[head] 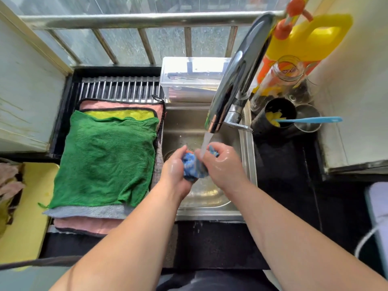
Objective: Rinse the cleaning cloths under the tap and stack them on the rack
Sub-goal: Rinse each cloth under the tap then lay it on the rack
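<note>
Both hands wring a blue cloth point(192, 165) over the sink point(246, 164), left hand point(175, 166) and right hand point(222, 162) gripping it under the tap point(235, 74) stream; left of the sink, a green cloth point(105, 158) tops the rack point(119, 89) stack

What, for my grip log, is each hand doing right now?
Left hand: closed, gripping the blue cloth.
Right hand: closed, gripping the same cloth under the running tap.

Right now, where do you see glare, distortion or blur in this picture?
Head view: daylight glares on the tap and shines on the wet left hand and right hand; the wide lens splays the railing; the blue cloth looks slightly blurred.
</note>
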